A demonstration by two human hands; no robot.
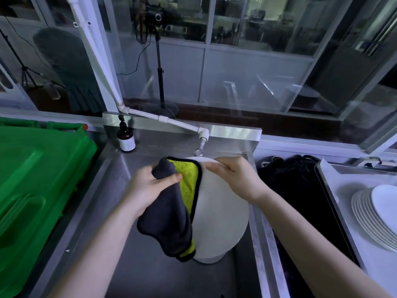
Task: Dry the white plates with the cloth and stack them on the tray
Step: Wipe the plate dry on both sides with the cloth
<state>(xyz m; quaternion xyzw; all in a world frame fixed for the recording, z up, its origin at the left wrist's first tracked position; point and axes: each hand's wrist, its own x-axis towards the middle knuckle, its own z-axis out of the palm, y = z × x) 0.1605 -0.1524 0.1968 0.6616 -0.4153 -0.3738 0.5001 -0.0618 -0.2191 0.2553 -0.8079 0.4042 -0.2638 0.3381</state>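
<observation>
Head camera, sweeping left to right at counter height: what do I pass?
green bin → pump bottle → cloth → white plate held over the sink → tray → stack of plates on it. Hands left out: they overlap the cloth and plate.

The left hand (150, 186) with the cloth (167, 216) and the right hand (236, 179) with the plate (221, 222) are filling the middle of the sink (96, 211). The tap (201, 145) is hanging just over the plate's far rim. The sink floor nearest the person is lying open. A bottle (126, 137) is standing at the back left corner, and a green bin (32, 190) is walling the left. Rightward, a dark compartment (300, 190) is separating the sink from the tray (352, 179), where stacked plates (373, 216) are occupying its right part.
</observation>
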